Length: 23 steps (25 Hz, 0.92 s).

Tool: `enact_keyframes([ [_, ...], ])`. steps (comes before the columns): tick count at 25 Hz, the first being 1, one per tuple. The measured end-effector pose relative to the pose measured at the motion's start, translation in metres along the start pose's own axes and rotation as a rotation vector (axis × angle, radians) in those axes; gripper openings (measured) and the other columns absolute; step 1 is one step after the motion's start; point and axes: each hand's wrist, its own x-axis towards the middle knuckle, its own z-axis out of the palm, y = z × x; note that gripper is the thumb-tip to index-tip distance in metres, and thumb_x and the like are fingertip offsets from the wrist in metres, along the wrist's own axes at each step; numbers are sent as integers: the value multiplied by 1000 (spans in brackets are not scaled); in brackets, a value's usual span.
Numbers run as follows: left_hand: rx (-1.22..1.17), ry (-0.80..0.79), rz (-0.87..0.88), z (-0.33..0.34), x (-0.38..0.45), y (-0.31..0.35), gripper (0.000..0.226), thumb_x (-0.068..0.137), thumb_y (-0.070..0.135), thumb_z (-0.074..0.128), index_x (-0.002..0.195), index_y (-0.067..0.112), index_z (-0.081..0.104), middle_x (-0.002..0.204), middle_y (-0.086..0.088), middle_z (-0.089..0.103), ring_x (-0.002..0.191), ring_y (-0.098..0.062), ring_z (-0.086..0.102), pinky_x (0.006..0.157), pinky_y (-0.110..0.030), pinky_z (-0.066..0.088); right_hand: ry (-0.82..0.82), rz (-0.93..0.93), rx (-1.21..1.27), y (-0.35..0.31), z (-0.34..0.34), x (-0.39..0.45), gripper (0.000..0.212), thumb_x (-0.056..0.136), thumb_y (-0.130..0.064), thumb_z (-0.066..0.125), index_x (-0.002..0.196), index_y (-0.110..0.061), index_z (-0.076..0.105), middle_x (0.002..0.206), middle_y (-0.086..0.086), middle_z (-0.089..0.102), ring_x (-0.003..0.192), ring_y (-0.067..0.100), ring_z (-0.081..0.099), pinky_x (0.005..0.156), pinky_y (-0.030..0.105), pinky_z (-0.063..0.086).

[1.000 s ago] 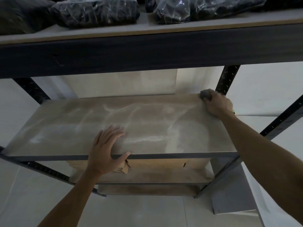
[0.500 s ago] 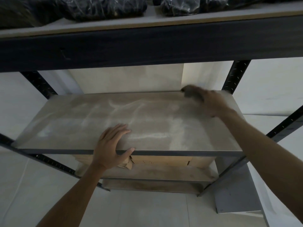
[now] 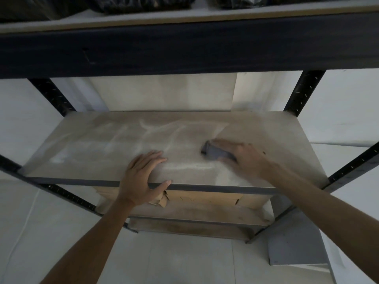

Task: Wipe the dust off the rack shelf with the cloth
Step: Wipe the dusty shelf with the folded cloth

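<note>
Fingers (image 3: 222,144) of the right hand (image 3: 245,158) curl over a small grey cloth (image 3: 215,152), pressing it onto the dusty rack shelf (image 3: 98,152) right of its middle; the cloth pokes out beyond the fingertips to the left. Nearby the left hand (image 3: 141,177) lies flat and relaxed on the shelf's front edge, thumb hooked over the rim. Pale dust streaks cross the board. Torn cardboard (image 3: 196,198) sits on the level below.
</note>
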Motion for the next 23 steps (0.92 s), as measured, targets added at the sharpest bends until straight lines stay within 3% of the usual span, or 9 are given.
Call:
enact_keyframes([
  [2,7,-5,-8,-1,1,1,64,87,61,63,140,24,58,155,5,50,150,-12,39,124,-49,33,8,-63,43,5,-9,2,50,105,-43,45,153,-28,47,135,9,69,113,21,69,99,32,52],
  [4,7,-14,-15,0,1,1,65,87,61,63,140,24,58,156,6,50,150,-11,38,125,-48,32,138,92,-15,43,-26,31,49,104,-46,48,149,-28,53,123,20,72,103,36,70,86,33,50],
  [7,14,-16,-13,1,0,-1,65,87,62,63,140,23,58,156,5,50,150,-13,39,124,-49,33,229,396,-92,104,-40,61,50,105,-41,52,154,-31,44,125,25,68,108,47,65,89,48,51],
  [9,18,-12,-4,1,0,-2,65,87,62,63,139,23,59,155,3,51,149,-14,41,122,-50,35,188,424,-102,117,-26,58,53,105,-43,51,156,-34,40,133,23,65,114,46,62,94,47,48],
  [13,21,-29,-16,1,-1,1,65,86,62,62,140,24,57,155,4,51,148,-15,42,121,-52,35,149,304,-62,93,-6,30,58,105,-51,46,159,-41,29,142,12,62,120,39,63,100,46,49],
  [16,-11,-45,-11,-2,-1,2,66,88,65,58,141,25,55,154,4,51,148,-16,42,122,-52,34,91,337,-110,57,10,4,60,104,-55,43,160,-41,25,131,14,68,110,36,67,97,46,53],
  [18,-5,-43,0,-4,-2,2,67,90,68,54,141,25,55,154,4,52,148,-15,42,122,-51,34,101,254,-87,23,21,-19,59,105,-49,47,160,-38,28,126,9,71,98,30,70,90,42,56],
  [21,22,-70,-6,-7,-1,3,67,90,71,49,142,28,52,155,4,50,148,-17,41,123,-50,32,76,124,5,-36,43,-55,58,105,-46,50,160,-34,32,150,-6,57,98,13,70,93,34,55],
  [23,8,-78,-11,-8,-1,4,68,90,72,48,142,29,51,156,4,49,148,-17,41,123,-50,32,10,117,21,-67,55,-72,57,106,-50,47,159,-35,33,143,-9,61,80,-5,59,84,24,53],
])
